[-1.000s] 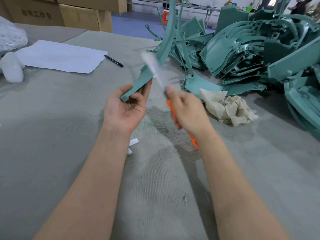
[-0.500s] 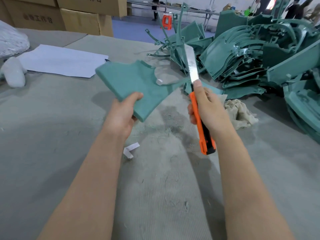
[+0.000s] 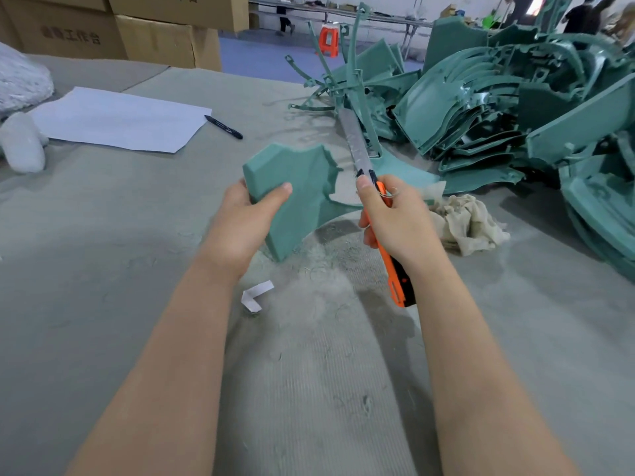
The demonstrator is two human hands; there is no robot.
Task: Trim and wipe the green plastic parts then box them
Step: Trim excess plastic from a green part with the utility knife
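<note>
Grey felt-covered worktable point(image 3: 103, 255), littered with fine green shavings below the hands; cardboard boxes point(image 3: 165, 32) stand behind its far left edge. Left to right: one white foam bundle point(image 3: 22, 142); one white paper sheet point(image 3: 117, 120); one black pen point(image 3: 224, 127) just beyond the sheet's right corner. One folded white paper scrap point(image 3: 256, 295) lies beneath the left wrist. Left hand point(image 3: 240, 225) grasps one green plastic part point(image 3: 299, 190), thumb on its upper face, remaining fingers hidden underneath; the part is held tilted above the table, flat and matte, with a stepped, notched outline and a raised rim. Right hand point(image 3: 395, 218) is clenched around one orange utility knife point(image 3: 385, 231), thumb pressed near the blade's base; the long extended blade points away from the fingers toward the pile, just right of the part's notched edge. One crumpled beige rag point(image 3: 467, 225) lies right of the knuckles. Far right, a pile of green plastic parts point(image 3: 498, 104), too many and too tangled to count.
</note>
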